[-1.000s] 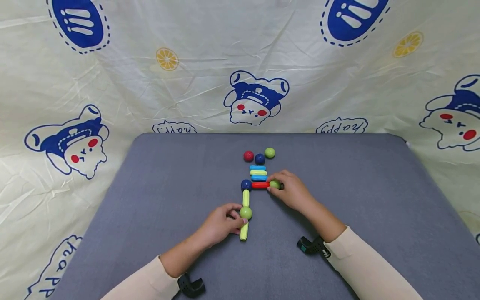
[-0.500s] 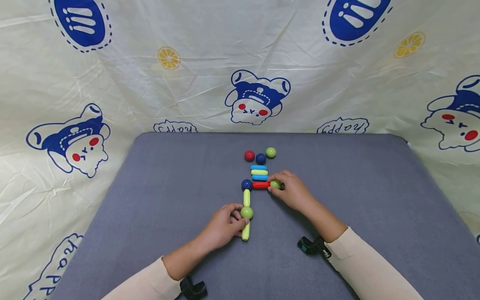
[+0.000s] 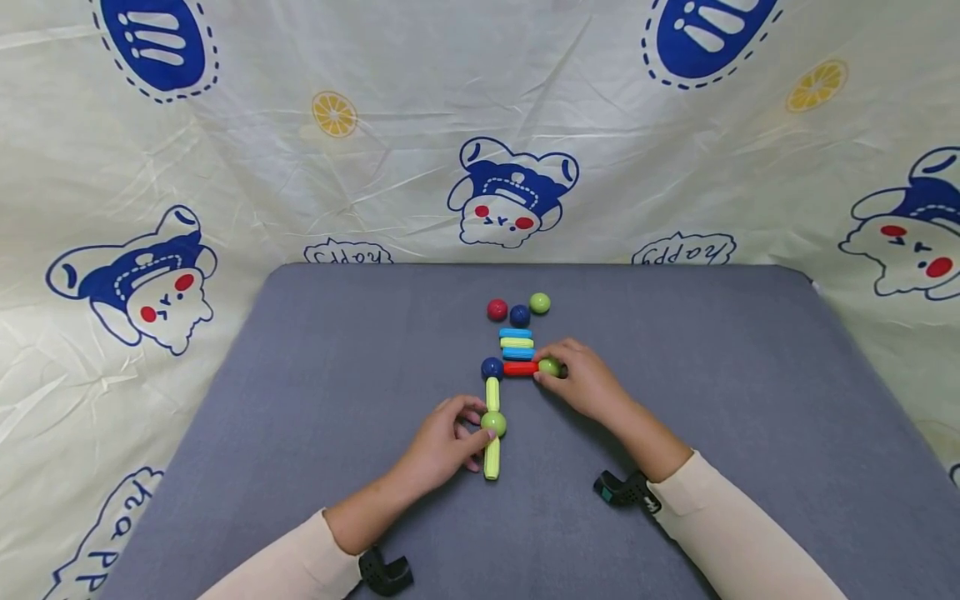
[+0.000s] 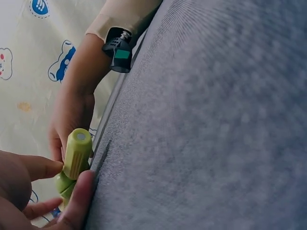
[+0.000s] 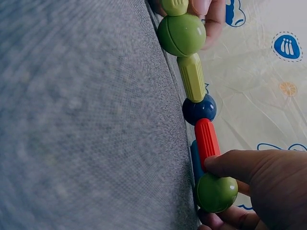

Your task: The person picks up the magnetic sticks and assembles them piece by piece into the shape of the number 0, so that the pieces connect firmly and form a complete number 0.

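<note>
A chain of magnetic balls and rods lies on the grey table in an L shape. My left hand (image 3: 442,442) pinches the green ball (image 3: 492,424) between thumb and fingers. Yellow-green rods run from that ball, the upper rod (image 3: 492,394) to a dark blue ball (image 3: 492,368) and the lower rod (image 3: 491,460) toward me. From the blue ball a red rod (image 5: 207,140) leads right to another green ball (image 5: 217,194). My right hand (image 3: 588,383) grips that ball, its thumb over the joint with the red rod.
Just beyond the red rod lie two blue rods (image 3: 517,353) and a yellow-green rod (image 3: 517,342), side by side. Behind them sit a red ball (image 3: 497,309), a dark blue ball (image 3: 520,315) and a green ball (image 3: 539,302). A printed white cloth (image 3: 405,183) hangs behind the table (image 3: 337,358).
The lower yellow-green rod has swung slightly right, more in line with the upper one. My left fingers have shifted a little on the green ball. The right hand keeps its place.
</note>
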`<state>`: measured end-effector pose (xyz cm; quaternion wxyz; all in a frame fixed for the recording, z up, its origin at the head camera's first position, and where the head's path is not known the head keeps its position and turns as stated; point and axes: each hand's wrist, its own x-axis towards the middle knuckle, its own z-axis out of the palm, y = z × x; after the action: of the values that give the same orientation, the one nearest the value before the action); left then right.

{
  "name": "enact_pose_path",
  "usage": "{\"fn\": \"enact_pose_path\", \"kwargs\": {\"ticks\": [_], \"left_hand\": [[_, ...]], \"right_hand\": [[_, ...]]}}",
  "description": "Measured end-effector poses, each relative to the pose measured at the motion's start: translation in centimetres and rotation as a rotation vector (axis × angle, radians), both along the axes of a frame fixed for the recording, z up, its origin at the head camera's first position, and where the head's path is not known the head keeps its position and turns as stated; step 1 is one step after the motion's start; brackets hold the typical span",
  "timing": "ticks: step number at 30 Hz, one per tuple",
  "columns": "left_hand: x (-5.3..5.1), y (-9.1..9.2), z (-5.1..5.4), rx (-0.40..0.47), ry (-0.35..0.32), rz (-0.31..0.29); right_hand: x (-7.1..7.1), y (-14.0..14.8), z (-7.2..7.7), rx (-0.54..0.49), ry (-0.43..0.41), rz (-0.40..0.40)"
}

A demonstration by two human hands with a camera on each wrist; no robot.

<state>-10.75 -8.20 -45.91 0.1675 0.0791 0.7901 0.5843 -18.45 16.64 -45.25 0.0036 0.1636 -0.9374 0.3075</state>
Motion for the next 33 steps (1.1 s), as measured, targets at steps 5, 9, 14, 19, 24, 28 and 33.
{"fn": "enact_pose_path", "kwargs": {"ticks": [5,9,14,19,24,28,33], "left_hand": [[-0.2,-0.2,-0.5,-0.027,0.11,-0.029],[-0.3,-0.3,-0.7,-0.058,0.14,-0.063],[-0.3,-0.4,-0.7,-0.083,0.136,-0.071],[-0.3,-0.5,-0.7,-0.07,0.116,-0.066],[-0.3,-0.5,-0.9,-0.03,0.098,-0.049],[-0.3,-0.4,-0.9,-0.001,0.089,-0.038],[-0.4,-0.4,-1.0,0.023,0.078,-0.026]], "right_hand": [[0.0,-0.1,0.2,-0.007,-0.011,0.004],[-0.2,-0.1,0.3,-0.047,-0.018,-0.004],[-0.9,0.1,0.5,-0.105,-0.043,-0.013],[-2.4,0.5,0.8,-0.135,-0.101,-0.042],[-4.6,1.3,1.1,-0.191,-0.134,-0.085],[-6.5,1.7,1.2,-0.203,-0.163,-0.113],[-8.7,1.8,0.9,-0.193,-0.189,-0.129]]}}
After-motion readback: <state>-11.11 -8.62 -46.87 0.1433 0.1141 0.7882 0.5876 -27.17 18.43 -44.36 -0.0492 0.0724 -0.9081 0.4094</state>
